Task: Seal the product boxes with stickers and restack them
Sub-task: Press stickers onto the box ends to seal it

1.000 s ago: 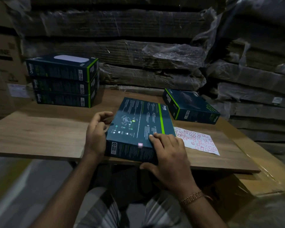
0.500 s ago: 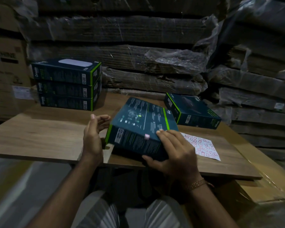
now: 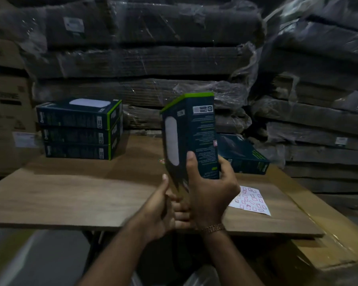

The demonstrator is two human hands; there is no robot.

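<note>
The product box (image 3: 191, 137) that lay flat on the wooden table (image 3: 70, 195) a second ago, tilting up half a second ago, now stands on end above the table's near edge, its green end uppermost and the face with the pale oval turned to the left. The right hand (image 3: 210, 195) grips its lower part, thumb on the near side and fingers wrapped behind; the left hand (image 3: 163, 211) curls round its bottom corner from below. A small reddish sticker (image 3: 215, 143) shows on the box's right edge, so this side looks sealed, and the turn probably brings another flap round or readies the box for stacking. The stack of three boxes (image 3: 79, 131) sits at the table's far left, well apart. Another box (image 3: 244, 155) lies just behind the held one, and the sticker sheet (image 3: 250, 201) lies on the table just right of the right hand.
</note>
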